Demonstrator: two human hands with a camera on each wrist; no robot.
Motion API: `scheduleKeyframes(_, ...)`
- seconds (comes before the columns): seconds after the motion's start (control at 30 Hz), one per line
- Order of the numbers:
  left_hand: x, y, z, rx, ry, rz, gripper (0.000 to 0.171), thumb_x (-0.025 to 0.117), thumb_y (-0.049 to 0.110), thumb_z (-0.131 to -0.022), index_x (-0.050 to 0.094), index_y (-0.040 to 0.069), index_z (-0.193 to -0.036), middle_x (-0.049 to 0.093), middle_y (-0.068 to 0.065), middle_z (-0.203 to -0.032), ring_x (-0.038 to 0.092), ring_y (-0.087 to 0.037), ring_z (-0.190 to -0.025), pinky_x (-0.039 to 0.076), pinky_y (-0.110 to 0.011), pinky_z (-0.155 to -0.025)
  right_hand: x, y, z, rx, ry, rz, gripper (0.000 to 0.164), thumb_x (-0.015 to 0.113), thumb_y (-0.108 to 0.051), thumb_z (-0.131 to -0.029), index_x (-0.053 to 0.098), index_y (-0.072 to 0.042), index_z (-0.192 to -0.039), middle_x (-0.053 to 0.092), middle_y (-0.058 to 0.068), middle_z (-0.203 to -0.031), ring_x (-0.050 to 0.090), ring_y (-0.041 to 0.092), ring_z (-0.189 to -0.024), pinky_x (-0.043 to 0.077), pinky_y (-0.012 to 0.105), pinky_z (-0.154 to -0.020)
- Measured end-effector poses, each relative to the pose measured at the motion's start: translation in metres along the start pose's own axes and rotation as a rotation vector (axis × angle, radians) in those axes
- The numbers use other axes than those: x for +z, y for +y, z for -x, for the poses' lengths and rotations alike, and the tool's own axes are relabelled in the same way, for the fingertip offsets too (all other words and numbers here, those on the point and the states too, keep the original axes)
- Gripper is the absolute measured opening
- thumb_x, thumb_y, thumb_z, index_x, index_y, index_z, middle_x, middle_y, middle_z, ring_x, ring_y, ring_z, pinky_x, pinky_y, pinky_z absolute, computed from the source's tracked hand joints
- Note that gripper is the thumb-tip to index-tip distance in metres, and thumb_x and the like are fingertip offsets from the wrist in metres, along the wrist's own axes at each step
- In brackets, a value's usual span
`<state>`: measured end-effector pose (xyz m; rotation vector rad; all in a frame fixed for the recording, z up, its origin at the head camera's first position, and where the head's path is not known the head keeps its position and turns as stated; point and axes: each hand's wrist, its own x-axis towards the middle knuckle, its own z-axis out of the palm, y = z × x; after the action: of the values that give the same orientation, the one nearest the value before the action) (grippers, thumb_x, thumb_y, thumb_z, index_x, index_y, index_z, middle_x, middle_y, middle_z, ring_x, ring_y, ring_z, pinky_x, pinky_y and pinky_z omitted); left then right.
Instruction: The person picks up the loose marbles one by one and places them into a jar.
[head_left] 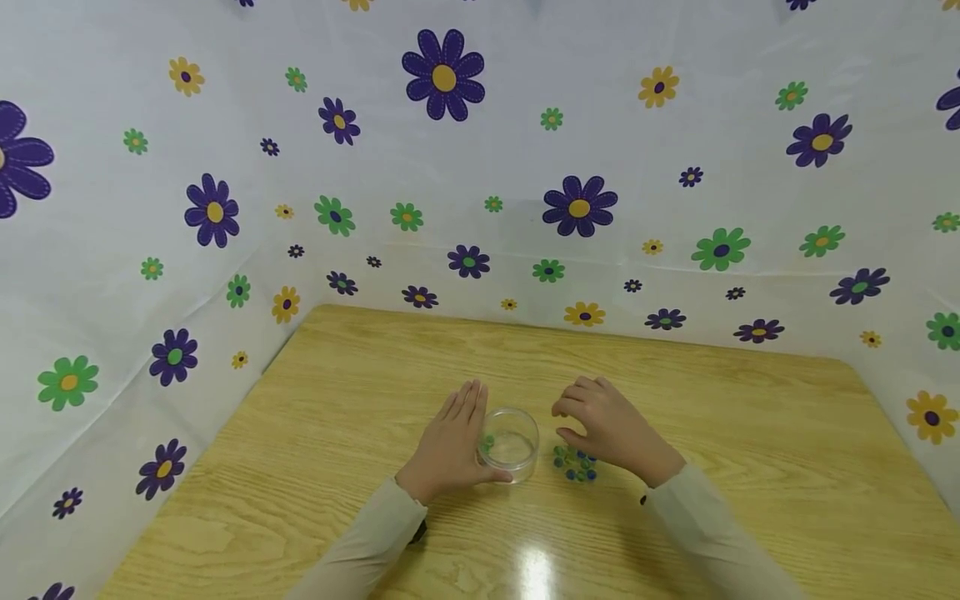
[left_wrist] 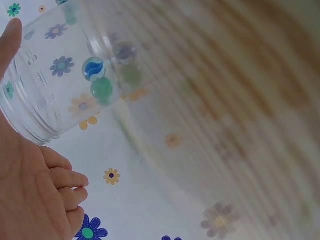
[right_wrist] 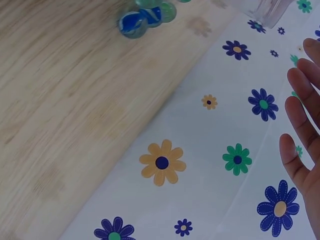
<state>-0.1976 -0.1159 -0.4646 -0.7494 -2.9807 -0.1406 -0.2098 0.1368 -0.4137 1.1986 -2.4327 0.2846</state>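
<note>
A clear glass jar (head_left: 519, 454) stands upright on the wooden table, and my left hand (head_left: 450, 446) holds it from the left, thumb across its near side. Inside, a few marbles (head_left: 488, 442) lie toward the left wall. In the left wrist view a blue-swirled marble (left_wrist: 93, 69) and a green marble (left_wrist: 102, 91) show through the jar's wall. To the right of the jar, several green and blue marbles (head_left: 576, 464) sit in a loose cluster. My right hand (head_left: 611, 425) hovers just above and behind that cluster, fingers loosely bent and apart, with nothing in them.
The light wooden table (head_left: 360, 375) reaches back to a white sheet (head_left: 495, 158) printed with purple, green and orange flowers, which also hangs along the left and right sides. Light sleeves (head_left: 375, 537) cover both forearms.
</note>
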Motion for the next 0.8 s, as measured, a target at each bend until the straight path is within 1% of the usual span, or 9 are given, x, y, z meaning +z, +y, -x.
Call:
scheduleKeyframes(0.27, 0.001, -0.001, 0.0, 0.008, -0.007, -0.002, 0.123, 0.058, 0.077, -0.069, 0.013, -0.004, -0.149, 0.017, -0.021, -0.156, 0.014, -0.029, -0.146, 0.017, -0.04, -0.12, -0.002, 0.005, 0.019, 0.028, -0.006, -0.002, 0.021, 0.081, -0.02, -0.072, 0.069, -0.014, -0.088, 0.066, -0.004, -0.085, 0.056, 0.014, -0.082, 0.048, 0.036, -0.072)
scheduleKeyframes(0.53, 0.0, -0.001, -0.001, 0.005, -0.016, -0.006, 0.123, 0.058, 0.077, -0.069, 0.012, -0.004, -0.149, 0.016, -0.02, -0.156, 0.013, -0.028, -0.146, 0.016, -0.04, -0.12, -0.001, 0.009, 0.034, 0.086, -0.048, -0.016, 0.02, 0.08, -0.02, -0.073, 0.07, -0.012, -0.089, 0.067, -0.003, -0.085, 0.057, 0.014, -0.081, 0.05, 0.04, -0.075)
scheduleKeyframes(0.63, -0.001, -0.001, 0.0, 0.006, -0.016, -0.003, 0.123, 0.059, 0.077, -0.069, 0.013, -0.004, -0.149, 0.016, -0.021, -0.156, 0.013, -0.029, -0.146, 0.017, -0.04, -0.12, -0.001, 0.011, 0.039, 0.092, -0.052, -0.014, 0.02, 0.08, -0.021, -0.073, 0.07, -0.012, -0.088, 0.067, -0.003, -0.085, 0.057, 0.013, -0.081, 0.05, 0.04, -0.075)
scheduleKeyframes(0.8, -0.001, -0.001, 0.0, 0.01, -0.012, -0.001, 0.123, 0.059, 0.076, -0.069, 0.013, -0.004, -0.149, 0.016, -0.021, -0.156, 0.014, -0.029, -0.146, 0.017, -0.04, -0.12, 0.0, 0.014, 0.046, 0.085, -0.035, 0.0, 0.021, 0.081, -0.02, -0.071, 0.07, -0.013, -0.087, 0.067, -0.004, -0.085, 0.056, 0.013, -0.08, 0.05, 0.037, -0.074)
